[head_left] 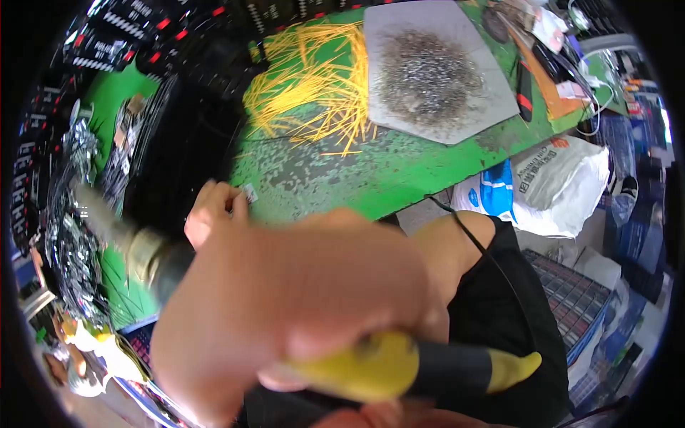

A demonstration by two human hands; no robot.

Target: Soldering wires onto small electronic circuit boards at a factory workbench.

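Close to the camera, my right hand (pixel 307 285) is wrapped round a soldering iron and blurred by motion. The yellow and black handle of the soldering iron (pixel 449 367) sticks out to the right, and its metal barrel and smeared tip point to the upper left. Further off, my left hand (pixel 214 210) rests at the table edge beside a dark block-like object (pixel 185 143). Its fingers are curled; what they hold, if anything, is hidden. A small pale piece (pixel 250 192) lies by these fingers. Some blurred skin at the lower edge cannot be made out.
Yellow thin strands (pixel 307 93) lie loose on the worn green table (pixel 321 182). A grey board (pixel 492 100) bears a heap of tiny metallic bits. Black boxes with red marks (pixel 143 28) stack far left, above silvery strips (pixel 75 264). A white bag (pixel 564 185) stands right; a black cable (pixel 492 260) crosses my lap.
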